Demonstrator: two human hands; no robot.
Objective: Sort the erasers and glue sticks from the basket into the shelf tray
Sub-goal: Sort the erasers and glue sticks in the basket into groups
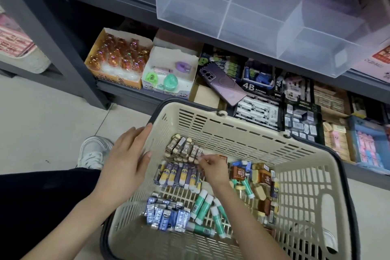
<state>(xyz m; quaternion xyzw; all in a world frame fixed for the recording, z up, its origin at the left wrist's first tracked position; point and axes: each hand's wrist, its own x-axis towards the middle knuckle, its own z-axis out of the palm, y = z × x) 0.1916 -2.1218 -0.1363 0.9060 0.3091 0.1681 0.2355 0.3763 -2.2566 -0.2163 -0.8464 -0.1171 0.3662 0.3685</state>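
A beige plastic basket [228, 133] stands on the floor and holds grouped erasers and glue sticks. Brown 2B erasers [181, 148] lie at the back, purple-yellow erasers [179, 175] in the middle, blue-wrapped erasers [166, 215] at the front. Green-and-white glue sticks [205, 207] lie beside them, and a mixed pile [259, 186] sits to the right. My left hand [124, 158] rests on the basket's left rim, fingers straight. My right hand [213, 168] reaches inside and pinches at the right end of the brown 2B row. The clear divided tray [263, 12] sits on the shelf above.
A purple phone [221, 82] lies on stock boxes on the lower shelf. Boxes of erasers [257, 112], sharpeners [168, 76] and orange toys [120, 57] line that shelf. A dark shelf post [52, 34] stands at left. My white shoe [95, 152] is on the tiled floor.
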